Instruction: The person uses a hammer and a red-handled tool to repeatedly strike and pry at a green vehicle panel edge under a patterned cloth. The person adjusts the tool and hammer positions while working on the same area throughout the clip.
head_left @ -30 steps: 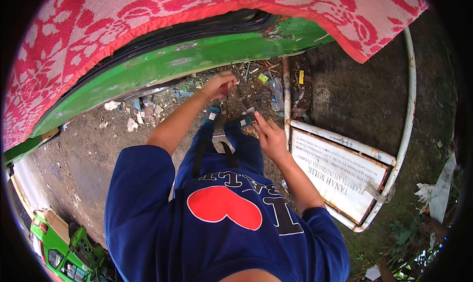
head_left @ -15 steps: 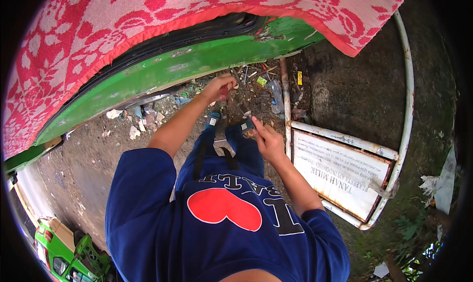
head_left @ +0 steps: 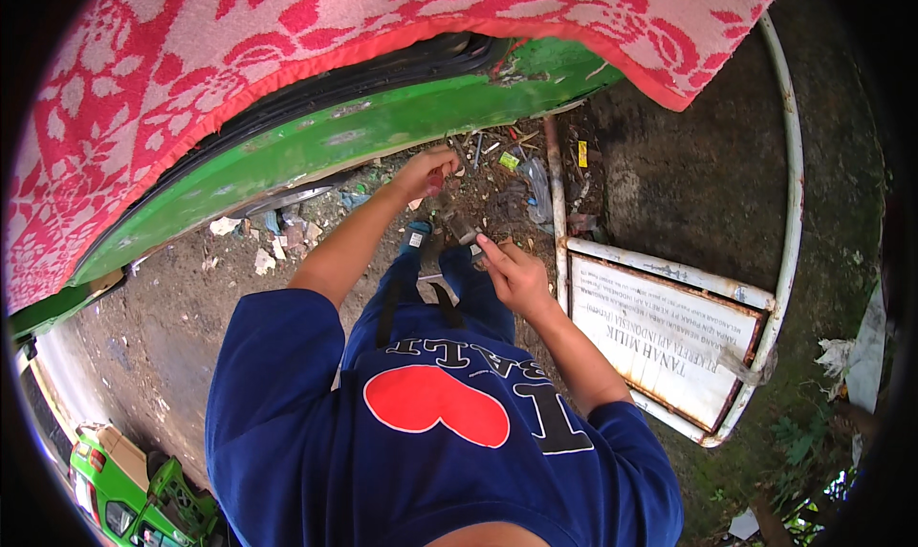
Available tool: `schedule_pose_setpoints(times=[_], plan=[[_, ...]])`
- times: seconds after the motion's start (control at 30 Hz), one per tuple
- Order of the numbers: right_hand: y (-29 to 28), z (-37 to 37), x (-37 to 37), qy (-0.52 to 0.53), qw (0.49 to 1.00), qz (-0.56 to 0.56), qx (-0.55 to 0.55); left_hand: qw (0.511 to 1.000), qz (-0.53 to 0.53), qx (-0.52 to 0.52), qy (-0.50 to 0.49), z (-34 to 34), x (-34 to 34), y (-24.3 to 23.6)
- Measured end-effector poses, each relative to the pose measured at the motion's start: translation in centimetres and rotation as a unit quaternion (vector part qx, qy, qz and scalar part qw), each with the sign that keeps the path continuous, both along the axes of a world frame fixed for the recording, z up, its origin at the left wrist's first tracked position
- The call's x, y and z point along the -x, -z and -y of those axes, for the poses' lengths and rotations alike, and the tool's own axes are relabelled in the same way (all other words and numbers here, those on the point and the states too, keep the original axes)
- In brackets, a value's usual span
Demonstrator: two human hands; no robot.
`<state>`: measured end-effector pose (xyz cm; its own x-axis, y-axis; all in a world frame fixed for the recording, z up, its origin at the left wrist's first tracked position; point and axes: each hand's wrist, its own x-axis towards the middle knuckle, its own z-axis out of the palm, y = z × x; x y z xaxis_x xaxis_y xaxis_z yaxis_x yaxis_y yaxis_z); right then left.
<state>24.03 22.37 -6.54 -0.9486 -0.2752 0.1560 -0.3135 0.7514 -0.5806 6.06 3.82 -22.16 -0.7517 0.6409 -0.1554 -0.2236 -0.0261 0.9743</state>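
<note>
My left hand [head_left: 422, 172] is closed on a small reddish object [head_left: 436, 181], partly hidden by my fingers. Below and to its right, my right hand [head_left: 512, 277] grips a flat metal scraper-like tool [head_left: 462, 231], index finger along it, with the blade pointing toward my left hand. The blade's tip lies just under the reddish object; whether they touch I cannot tell. Behind my hands my feet [head_left: 416, 236] stand on dirty ground.
A green vehicle body [head_left: 316, 131] runs across the top under a red-and-pink patterned cloth [head_left: 249, 40]. A rusty white sign frame [head_left: 669, 337] stands at the right. Scattered litter [head_left: 263, 260] lies on the ground. Another green vehicle [head_left: 124, 490] is at the lower left.
My right hand has dropped slightly, and the tool's blade now shows more clearly toward my left hand. My left hand has shifted slightly but keeps its closed grip.
</note>
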Motion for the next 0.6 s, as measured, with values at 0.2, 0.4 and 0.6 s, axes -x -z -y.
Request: schedule_pose_setpoints(times=[0.2, 0.4, 0.6], plan=[[2.8, 0.8, 1.9, 0.006, 0.99, 0.014, -0.14, 0.975, 0.205, -0.078, -0.045, 0.2, 0.3, 3.0], [0.8, 0.0, 0.8, 0.016, 0.999, 0.004, -0.04, 0.983, -0.183, 0.029, -0.001, 1.3, -1.2, 0.7], [0.0, 0.1, 1.0, 0.044, 0.999, 0.018, 0.016, 0.999, -0.04, 0.029, 0.004, 1.0, -1.1, -0.9]])
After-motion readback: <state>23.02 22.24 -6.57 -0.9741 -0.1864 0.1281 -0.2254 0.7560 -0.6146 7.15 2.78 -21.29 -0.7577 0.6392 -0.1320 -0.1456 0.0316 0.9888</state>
